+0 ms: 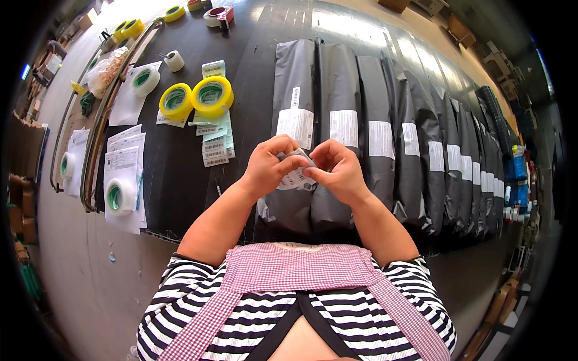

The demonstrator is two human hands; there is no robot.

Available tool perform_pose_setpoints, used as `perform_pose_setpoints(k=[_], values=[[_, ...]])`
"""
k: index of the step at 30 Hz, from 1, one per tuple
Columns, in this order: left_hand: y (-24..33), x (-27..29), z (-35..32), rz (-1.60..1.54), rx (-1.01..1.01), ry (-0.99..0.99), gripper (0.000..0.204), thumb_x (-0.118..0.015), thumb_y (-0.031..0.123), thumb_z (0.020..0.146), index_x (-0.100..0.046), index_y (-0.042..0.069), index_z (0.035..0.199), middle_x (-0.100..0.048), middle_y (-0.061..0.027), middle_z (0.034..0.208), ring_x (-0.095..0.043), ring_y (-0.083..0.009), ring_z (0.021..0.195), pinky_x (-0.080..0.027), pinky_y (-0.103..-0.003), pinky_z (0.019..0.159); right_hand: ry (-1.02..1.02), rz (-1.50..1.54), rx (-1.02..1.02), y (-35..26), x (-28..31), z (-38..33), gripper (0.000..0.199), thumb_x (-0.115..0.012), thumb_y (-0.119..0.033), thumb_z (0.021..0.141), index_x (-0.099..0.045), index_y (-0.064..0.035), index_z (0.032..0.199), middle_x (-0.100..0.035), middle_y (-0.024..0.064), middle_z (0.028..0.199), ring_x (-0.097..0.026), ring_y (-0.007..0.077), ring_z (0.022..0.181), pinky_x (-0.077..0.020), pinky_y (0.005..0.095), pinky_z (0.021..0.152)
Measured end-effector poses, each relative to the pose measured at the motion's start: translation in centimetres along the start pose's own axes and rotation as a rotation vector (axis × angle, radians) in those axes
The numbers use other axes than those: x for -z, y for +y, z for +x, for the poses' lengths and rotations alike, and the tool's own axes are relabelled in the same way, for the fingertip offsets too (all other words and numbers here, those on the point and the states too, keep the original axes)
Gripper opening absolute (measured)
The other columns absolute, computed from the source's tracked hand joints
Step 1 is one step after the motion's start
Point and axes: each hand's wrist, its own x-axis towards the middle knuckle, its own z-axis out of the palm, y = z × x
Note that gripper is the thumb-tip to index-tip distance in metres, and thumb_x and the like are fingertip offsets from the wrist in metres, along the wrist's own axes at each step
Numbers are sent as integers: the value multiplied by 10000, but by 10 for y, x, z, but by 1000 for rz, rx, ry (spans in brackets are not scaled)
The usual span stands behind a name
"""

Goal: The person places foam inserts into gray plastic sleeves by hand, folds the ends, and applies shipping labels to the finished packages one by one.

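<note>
Over the leftmost grey plastic mailing bags, my left hand point(272, 166) and my right hand point(340, 173) meet, fingertips pinched close together. Between them is a small strip of white barcode labels point(294, 180); both hands grip it, and its lower part hangs below my fingers. Beneath lies a long grey mailing bag point(295, 72) bearing a large white shipping label point(295, 123), partly covered by my hands. Beside it on the right rests another grey bag point(340, 75), with its own white label point(344, 127).
Several more grey bags point(378, 96) line up to the right on the dark table. To the left sit two yellow tape rolls point(226, 93) on barcode label strips point(215, 150). Farther left are printed papers point(123, 161), clear tape rolls point(120, 197) and a metal rail point(103, 120).
</note>
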Motion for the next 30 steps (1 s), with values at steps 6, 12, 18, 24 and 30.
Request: perform_pose_setpoints(k=[6,12,18,24,30], values=[[27,-12,-3,-110,178,-66,211,-766,28,849,-688,-4,1043,-694,-20,956,-621,-94,912,-519,-271,837,90,-94,89,-14,8,-28,264,-718,-1,861,-600,-13,1097,-691,38,858,-646,89,787,-512,250,723],[37,-35,2,198,111,-44,148,-761,88,870,-692,4,971,-705,-26,862,-618,-82,809,-517,-267,748,214,-161,63,1,18,-38,170,-714,-40,877,-637,-4,1024,-697,42,815,-645,90,767,-507,257,710],[17,-48,23,445,78,77,363,-826,344,826,-668,20,782,-670,-142,700,-643,-300,631,-504,-381,603,215,-240,13,5,58,-12,98,-760,-83,857,-687,-22,834,-693,22,759,-610,83,714,-485,253,677],[20,-78,61,680,-84,-343,365,-767,367,870,-629,31,833,-714,-152,1022,-667,-321,1024,-506,-446,860,307,-24,97,9,134,88,160,-770,-58,847,-695,35,952,-717,84,914,-653,139,809,-515,281,759],[-25,-110,47,745,-283,-581,284,-698,315,922,-559,76,856,-589,-74,1437,-323,-299,1502,-136,-583,1226,359,-116,15,47,146,143,252,-788,-49,798,-684,26,1015,-712,91,911,-667,163,797,-541,300,697]])
